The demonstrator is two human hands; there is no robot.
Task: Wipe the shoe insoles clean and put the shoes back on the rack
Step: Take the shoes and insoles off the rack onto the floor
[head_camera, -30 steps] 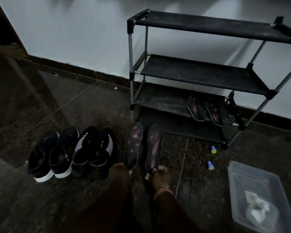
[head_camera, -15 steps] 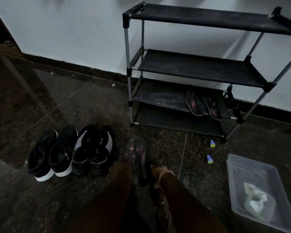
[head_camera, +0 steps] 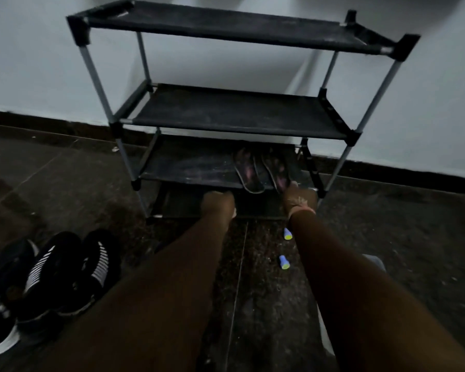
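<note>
Both hands reach the shoe rack [head_camera: 234, 124]. Right hand [head_camera: 300, 198] touches the insoles [head_camera: 263, 170] on the third shelf, 12 o'clock; grip indeterminable. Left hand [head_camera: 217, 202] likewise unclear. Sneakers [head_camera: 51, 275] stand at 9 o'clock.

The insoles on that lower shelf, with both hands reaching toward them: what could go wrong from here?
1. The insoles overhang the shelf edge; a nudge from the right hand might tip them onto the floor.
2. Two small caps lie just beside the right arm and could get knocked or knelt on.
3. The light is dim, so leftover dirt may go unnoticed.
</note>
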